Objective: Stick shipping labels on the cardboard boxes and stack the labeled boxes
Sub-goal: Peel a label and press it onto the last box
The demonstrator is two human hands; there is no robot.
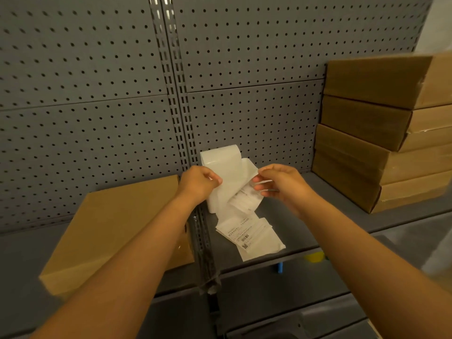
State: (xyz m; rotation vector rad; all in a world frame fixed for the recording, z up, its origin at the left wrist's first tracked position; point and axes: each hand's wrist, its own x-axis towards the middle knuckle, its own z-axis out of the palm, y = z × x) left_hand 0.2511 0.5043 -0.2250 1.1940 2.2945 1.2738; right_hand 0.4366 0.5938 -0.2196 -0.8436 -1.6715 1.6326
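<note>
A strip of shipping labels (233, 182) is held up above the grey shelf (318, 209), just in front of the pegboard wall (97, 94). Its left edge is pinched by the left hand (198, 183), whose fingers are curled round the paper. A printed label at the strip's lower right is pinched by the fingertips and thumb of the right hand (281, 184). Below the strip, a loose pile of printed labels (249, 234) is laid flat on the shelf. To the left of the strip, a single cardboard box (115, 231) is laid flat on the shelf, partly covered by the left forearm. To the right of the strip, a stack of cardboard boxes (381, 133) is set on the shelf against the pegboard wall, well apart from the hands.
</note>
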